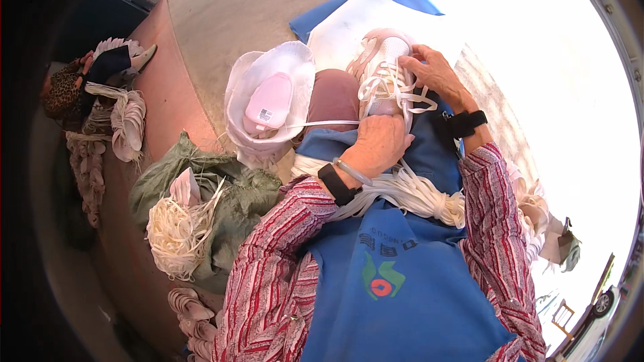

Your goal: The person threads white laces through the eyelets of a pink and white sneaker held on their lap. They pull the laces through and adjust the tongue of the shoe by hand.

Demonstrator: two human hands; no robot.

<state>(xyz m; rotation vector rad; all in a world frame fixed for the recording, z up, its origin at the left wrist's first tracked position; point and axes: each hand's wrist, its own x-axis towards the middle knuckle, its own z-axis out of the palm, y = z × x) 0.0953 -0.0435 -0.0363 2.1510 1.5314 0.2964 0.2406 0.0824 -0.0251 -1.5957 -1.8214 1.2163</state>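
A pale pink and white sneaker upper [376,45] lies across my lap, its toe pointing away from me. White shoelaces [384,82] are threaded through its front, with loose loops on the right side. My left hand [380,142] is closed at the near end of the upper. A white lace stretches leftward from it; the fingertips are hidden. My right hand [439,79] grips the right side of the upper near the toe, with fingers bent. Below my left hand, a thick bundle of white laces [436,202] lies over my blue apron [402,275].
Left of my knee, a white cloth-like container [302,60] holds a pink tongue-shaped piece [272,97]. A green sack [235,221] bears a tangle of cream laces [178,234]. Stacked shoe parts [191,308] lie at lower left. Another person [74,90] sits far left among more bundles [127,124].
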